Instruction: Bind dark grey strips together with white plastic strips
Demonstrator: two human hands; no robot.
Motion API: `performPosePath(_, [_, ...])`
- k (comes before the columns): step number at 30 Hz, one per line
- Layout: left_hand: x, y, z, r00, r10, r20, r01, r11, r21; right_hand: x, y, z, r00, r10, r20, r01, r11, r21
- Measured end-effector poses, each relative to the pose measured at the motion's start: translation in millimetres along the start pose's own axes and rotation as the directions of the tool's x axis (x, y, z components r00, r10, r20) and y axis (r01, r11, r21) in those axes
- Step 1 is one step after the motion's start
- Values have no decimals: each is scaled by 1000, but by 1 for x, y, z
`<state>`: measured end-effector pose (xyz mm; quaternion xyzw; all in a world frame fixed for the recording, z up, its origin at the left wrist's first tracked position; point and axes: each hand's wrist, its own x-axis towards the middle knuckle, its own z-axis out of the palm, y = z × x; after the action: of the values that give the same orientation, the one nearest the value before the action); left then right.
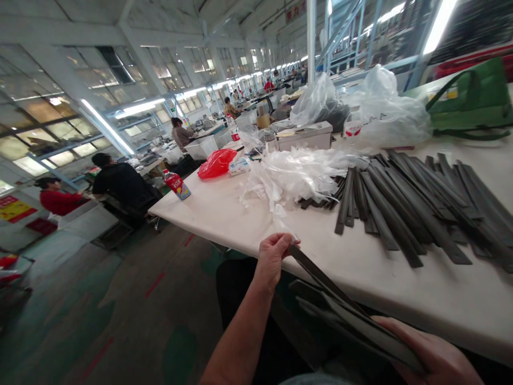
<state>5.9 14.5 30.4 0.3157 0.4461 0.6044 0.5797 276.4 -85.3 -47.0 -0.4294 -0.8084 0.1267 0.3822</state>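
Observation:
My left hand (274,255) is closed in a pinch at the near-table end of a long, flat dark strip (316,275). A bit of thin white film (285,224) shows right at its fingertips. Lower right, my right hand (430,347) is wrapped round a bundle of similar dark strips (352,321), held over my lap just off the table edge. The strips fan apart toward the left; their far ends are blurred. On the table, a loose pile of dark strips (417,208) lies to the right, beside a heap of crumpled white film (296,174).
The pale table (224,219) also carries a red drink carton (177,184), a red plastic bag (217,163), a grey box (305,136), clear plastic bags (388,109) and a green bag (475,101). People sit at other workstations, including one in black (120,182).

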Motion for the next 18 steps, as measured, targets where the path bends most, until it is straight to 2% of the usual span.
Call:
performPosePath(3, [-1, 0, -2, 1000, -10, -7, 10, 1000, 11, 5, -2, -2, 1000, 15, -17, -15, 1000, 0])
performPosePath(11, [-9, 0, -4, 1000, -2, -7, 2, 997, 74, 9, -6, -4, 984, 156, 81, -163, 983, 90])
performPosePath(18, [-16, -4, -3, 998, 4, 58, -13, 988, 154, 28, -28, -8, 896, 361, 258, -415, 888, 197])
